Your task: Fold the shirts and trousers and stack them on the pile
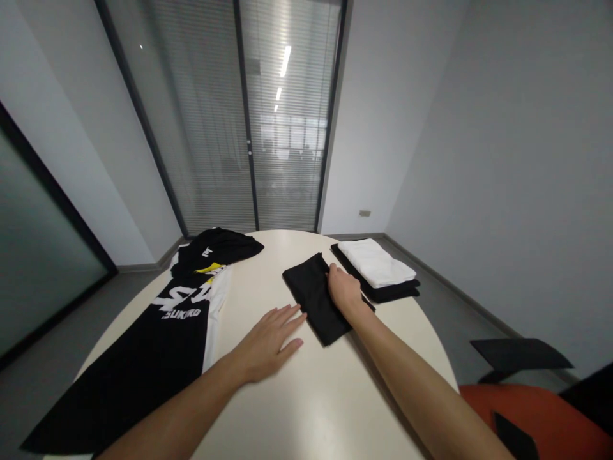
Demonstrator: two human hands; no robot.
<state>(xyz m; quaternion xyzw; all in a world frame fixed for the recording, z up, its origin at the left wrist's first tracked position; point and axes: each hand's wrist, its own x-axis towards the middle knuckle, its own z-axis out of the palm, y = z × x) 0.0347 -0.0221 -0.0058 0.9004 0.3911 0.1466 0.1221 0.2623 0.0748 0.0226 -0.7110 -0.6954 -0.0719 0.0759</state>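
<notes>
A folded black cloth [313,300] lies flat near the middle of the table. My right hand [343,287] rests on its right part, fingers curled and pressed together; what they grip, if anything, is hidden beneath them. My left hand [272,340] is spread, palm down, with its fingertips at the cloth's left edge. Along the table's left side a black garment [158,345] with white lettering and a yellow patch lies spread out, its far end bunched up. A folded white cloth [373,262] sits on folded black cloth [395,292] at the right.
The round pale table [306,409] spans the lower view. At the lower right stands an orange chair [536,415] with black armrests, close to the table's edge. Behind the table are glass panels with blinds [211,128] and grey walls.
</notes>
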